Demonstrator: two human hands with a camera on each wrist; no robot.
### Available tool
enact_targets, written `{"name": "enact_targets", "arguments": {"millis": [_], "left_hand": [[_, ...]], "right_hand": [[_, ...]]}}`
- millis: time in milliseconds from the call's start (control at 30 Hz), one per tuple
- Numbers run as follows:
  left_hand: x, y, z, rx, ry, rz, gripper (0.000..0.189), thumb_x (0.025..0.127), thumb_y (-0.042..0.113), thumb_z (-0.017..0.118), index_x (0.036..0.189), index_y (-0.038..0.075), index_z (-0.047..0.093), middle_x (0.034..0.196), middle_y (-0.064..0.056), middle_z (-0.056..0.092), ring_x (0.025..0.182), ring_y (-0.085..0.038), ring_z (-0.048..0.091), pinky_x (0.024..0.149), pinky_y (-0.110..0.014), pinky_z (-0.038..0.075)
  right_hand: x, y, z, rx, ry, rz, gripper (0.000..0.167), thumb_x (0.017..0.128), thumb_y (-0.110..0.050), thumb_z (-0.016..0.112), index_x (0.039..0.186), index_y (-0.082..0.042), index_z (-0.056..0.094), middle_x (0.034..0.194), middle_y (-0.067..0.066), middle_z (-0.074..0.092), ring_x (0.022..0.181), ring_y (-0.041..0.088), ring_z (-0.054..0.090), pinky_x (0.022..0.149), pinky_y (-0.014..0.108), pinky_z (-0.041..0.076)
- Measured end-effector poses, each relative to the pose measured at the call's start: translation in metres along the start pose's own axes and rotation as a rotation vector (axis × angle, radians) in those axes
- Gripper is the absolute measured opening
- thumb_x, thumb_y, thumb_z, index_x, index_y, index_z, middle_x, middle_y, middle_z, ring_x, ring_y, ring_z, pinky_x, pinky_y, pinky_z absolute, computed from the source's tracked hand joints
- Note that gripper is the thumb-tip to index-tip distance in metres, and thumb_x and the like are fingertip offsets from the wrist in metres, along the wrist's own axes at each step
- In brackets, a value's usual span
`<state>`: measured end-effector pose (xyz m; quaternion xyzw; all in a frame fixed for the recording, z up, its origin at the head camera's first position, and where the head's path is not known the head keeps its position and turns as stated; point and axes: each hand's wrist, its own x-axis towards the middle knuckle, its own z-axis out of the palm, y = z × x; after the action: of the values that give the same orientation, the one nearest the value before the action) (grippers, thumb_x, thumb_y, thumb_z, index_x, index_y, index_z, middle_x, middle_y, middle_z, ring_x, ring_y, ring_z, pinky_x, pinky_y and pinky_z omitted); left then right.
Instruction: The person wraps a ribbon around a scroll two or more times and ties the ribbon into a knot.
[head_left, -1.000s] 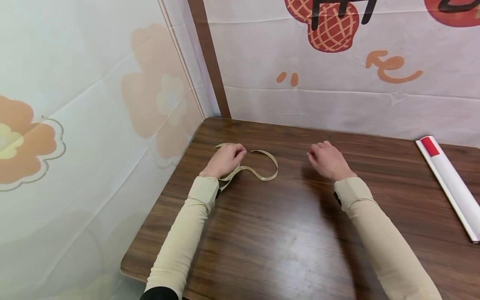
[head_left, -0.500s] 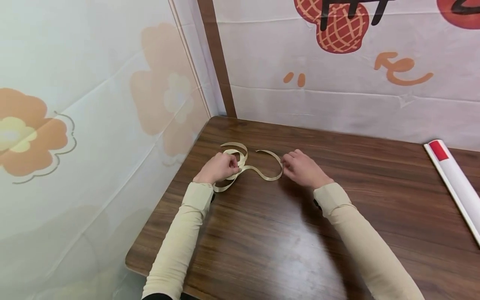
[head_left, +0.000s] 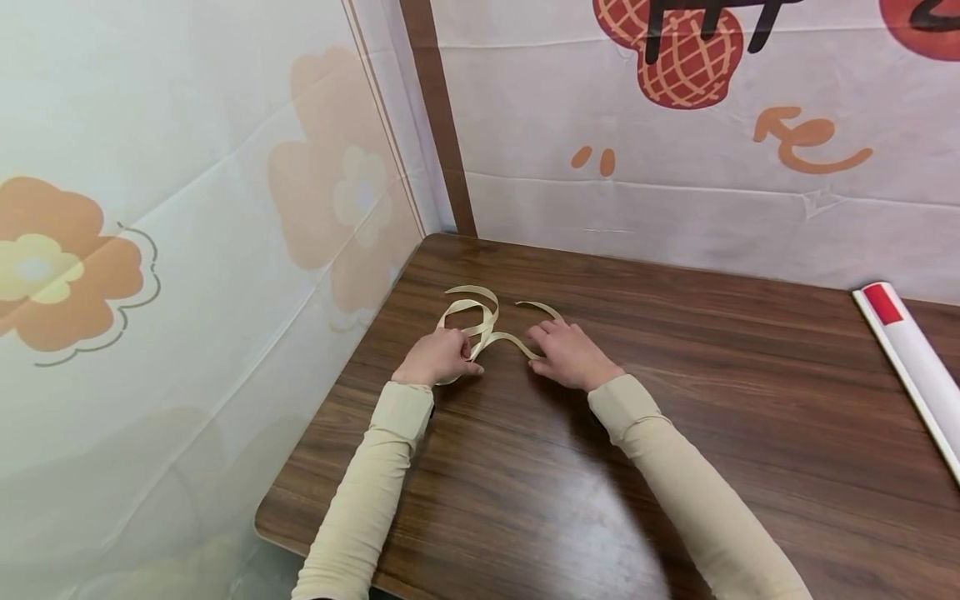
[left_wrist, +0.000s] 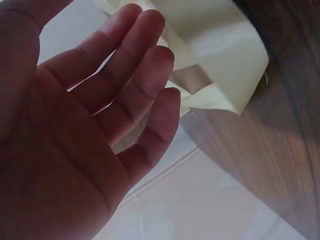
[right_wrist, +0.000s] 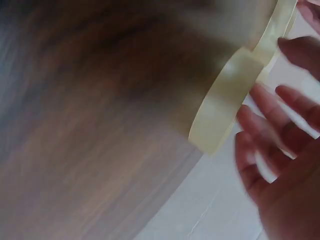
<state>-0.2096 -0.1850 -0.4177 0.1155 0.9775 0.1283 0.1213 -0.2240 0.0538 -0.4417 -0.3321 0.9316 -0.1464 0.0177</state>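
A pale cream ribbon (head_left: 504,337) lies in loose loops and curves on the table's far left part. My left hand (head_left: 437,357) is over its left loops, thumb pointing right. In the left wrist view the fingers (left_wrist: 145,75) are loosely bent, their tips overlapping the ribbon (left_wrist: 220,55). From the right, my right hand (head_left: 570,356) reaches over the ribbon's right-hand curve and covers part of it. The right wrist view shows relaxed, spread fingers (right_wrist: 267,107) beside a broad stretch of the ribbon (right_wrist: 225,100), with no grip on it.
The dark wood-grain table (head_left: 525,500) has a rounded left corner. A long white roll (head_left: 918,371) with a red patch lies along the right side. Printed cloth walls stand close: a flowered one (head_left: 195,275) at the left, another (head_left: 540,200) behind the table.
My right hand has come left from bare table to the ribbon's right curve. My left hand has moved slightly nearer, uncovering more ribbon loops. The view has shifted a little.
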Motion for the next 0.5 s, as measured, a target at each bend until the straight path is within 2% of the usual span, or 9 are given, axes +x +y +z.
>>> {"name": "enact_targets", "arguments": {"millis": [167,333,500], "left_hand": [[0.002,-0.001,0.006,0.021,-0.019,0.005,0.030,0.077,0.031,0.079,0.065,0.015,0.057,0.066,0.004,0.052,0.062,-0.013,0.049,0.062,-0.031,0.042],[0.004,-0.001,0.010,0.023,-0.036,0.010,0.024,0.078,0.029,0.079,0.075,0.015,0.060,0.071,0.002,0.056,0.065,-0.014,0.051,0.063,-0.031,0.042],[0.005,-0.001,0.013,0.015,-0.028,0.015,0.023,0.078,0.027,0.079,0.077,0.014,0.060,0.072,0.002,0.057,0.066,-0.014,0.052,0.063,-0.031,0.043]], "right_hand": [[0.000,-0.003,0.005,-0.043,-0.012,0.049,0.036,0.090,-0.024,0.066,0.122,-0.009,0.055,0.111,0.010,0.062,0.100,0.030,0.061,0.083,0.049,0.049],[-0.002,-0.002,0.009,-0.093,0.029,0.037,0.026,0.089,-0.022,0.067,0.108,-0.008,0.057,0.096,0.010,0.062,0.084,0.030,0.063,0.074,0.047,0.051],[-0.002,0.000,0.011,-0.100,0.047,0.030,0.019,0.089,-0.020,0.067,0.102,-0.010,0.059,0.094,0.009,0.065,0.080,0.029,0.063,0.071,0.046,0.051]]}}
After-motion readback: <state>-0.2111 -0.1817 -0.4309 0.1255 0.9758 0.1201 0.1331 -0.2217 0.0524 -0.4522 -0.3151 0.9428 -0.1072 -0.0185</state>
